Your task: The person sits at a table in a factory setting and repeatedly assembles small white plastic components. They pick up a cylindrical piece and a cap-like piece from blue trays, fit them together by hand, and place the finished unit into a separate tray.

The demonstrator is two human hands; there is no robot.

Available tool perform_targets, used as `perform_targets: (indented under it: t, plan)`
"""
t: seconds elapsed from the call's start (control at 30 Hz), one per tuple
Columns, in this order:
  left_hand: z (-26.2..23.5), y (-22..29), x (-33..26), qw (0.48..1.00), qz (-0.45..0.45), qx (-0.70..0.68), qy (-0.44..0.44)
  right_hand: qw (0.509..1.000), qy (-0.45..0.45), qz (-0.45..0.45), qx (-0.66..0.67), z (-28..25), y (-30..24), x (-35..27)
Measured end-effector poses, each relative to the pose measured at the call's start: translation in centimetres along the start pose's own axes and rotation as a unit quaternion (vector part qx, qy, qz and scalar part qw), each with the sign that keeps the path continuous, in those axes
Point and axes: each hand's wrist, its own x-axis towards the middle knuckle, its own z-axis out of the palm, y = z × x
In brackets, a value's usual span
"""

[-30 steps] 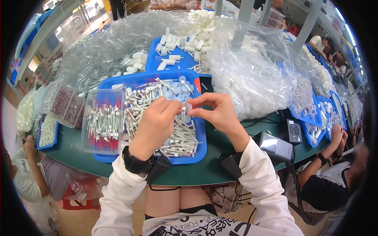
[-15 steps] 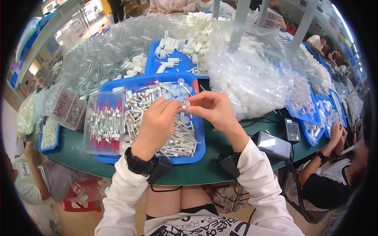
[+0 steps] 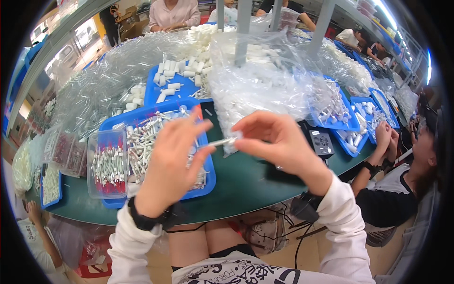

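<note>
A: What do the two hands hold?

B: A small white tube (image 3: 221, 141), lying nearly level above the near edge of the green table (image 3: 246, 182). The left hand (image 3: 172, 163) pinches its left end between thumb and fingertips; the right hand (image 3: 276, 142) pinches its right end, the other fingers curled loosely.

A: What lies around it?

B: At nine o'clock from the tube, partly under the left hand, a blue tray (image 3: 205, 177) of loose white tubes. Farther out at nine o'clock, a clear box (image 3: 108, 163) of tubes with red ends. At twelve o'clock, a clear bag (image 3: 265, 80) of white parts, and at two o'clock a small black device (image 3: 322, 141).

A: What could go wrong from here?

B: Judged from the grip, the tube is held only at its tips. An uneven push or twist may let it slip out; it may then fall past the table edge toward the lap. Pressing the ends off-axis may bend it or seat a part crookedly. The left wrist hangs just above the tray, so a low sweep may scatter the tubes.
</note>
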Motion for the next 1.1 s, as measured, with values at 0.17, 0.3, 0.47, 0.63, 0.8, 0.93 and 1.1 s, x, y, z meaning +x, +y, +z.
perform_targets:
  t: [0.17,0.3,0.47,0.63,0.8,0.93,1.1]
  plan:
    - [-1.0,-7.9,2.0,0.985,-0.084,0.099,-0.110,0.968,0.216,-0.106,-0.064,-10.9,0.1,-0.4]
    - [2.9,-12.7,2.3,0.954,-0.086,0.115,-0.264,0.889,0.449,-0.078,-0.037,-20.2,2.3,-1.3]
    - [6.6,-14.0,1.5,0.941,-0.015,0.187,-0.280,0.811,0.520,-0.063,-0.259,-27.5,8.1,-2.0]
    - [6.9,-14.9,0.7,0.938,0.062,0.261,-0.221,0.723,0.448,-0.031,-0.525,-26.3,10.2,-0.6]
    - [7.1,-14.3,1.7,0.923,0.083,0.307,-0.214,0.667,0.448,-0.074,-0.591,-26.3,8.4,-1.8]
    - [3.0,-13.6,2.0,0.930,-0.103,0.268,-0.231,0.721,0.449,-0.136,-0.510,-17.7,1.7,-1.7]
    - [-0.8,-11.8,2.1,0.962,-0.246,0.012,-0.119,0.856,0.197,-0.113,-0.465,-5.1,-4.9,-3.1]
